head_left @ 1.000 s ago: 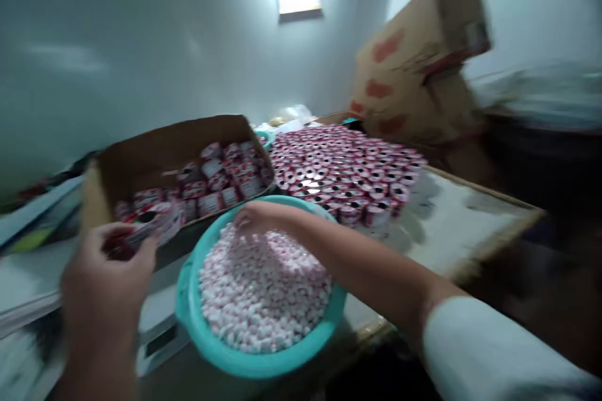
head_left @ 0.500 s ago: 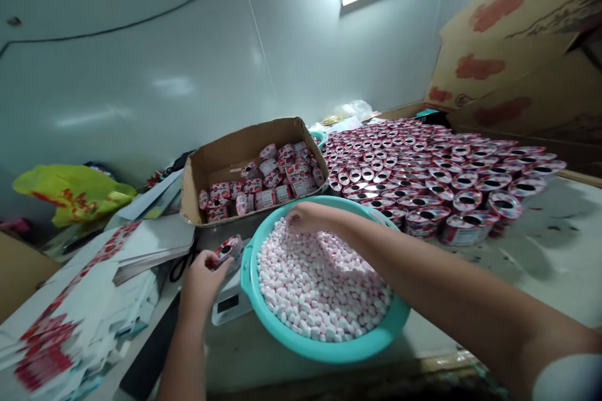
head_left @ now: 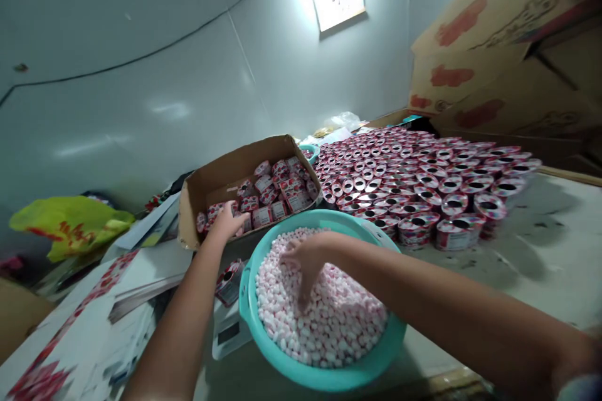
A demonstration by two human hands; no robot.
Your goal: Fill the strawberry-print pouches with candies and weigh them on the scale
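My left hand (head_left: 226,223) reaches over the near edge of a cardboard box (head_left: 207,169), its fingers apart and close to the small red-and-white printed packs (head_left: 268,191) inside. Whether it touches one, I cannot tell. My right hand (head_left: 308,257) is in a turquoise basin (head_left: 329,379), fingers spread, some of them at the surface of the small white and pink candies (head_left: 320,332). One printed pack with a dark opening on top (head_left: 229,282) stands on a white scale (head_left: 230,333), left of the basin and beside my left forearm.
Many upright open-topped packs (head_left: 414,188) stand in rows to the right. Flat printed cartons (head_left: 145,269) and a yellow plastic bag (head_left: 70,222) lie on the left. Large cardboard sheets (head_left: 493,69) lean at the back right. A smaller turquoise basin (head_left: 310,151) is behind the box.
My left hand has let go of the pack at the scale and moved up and forward to the box. My right hand's fingers have spread and come nearer in the basin.
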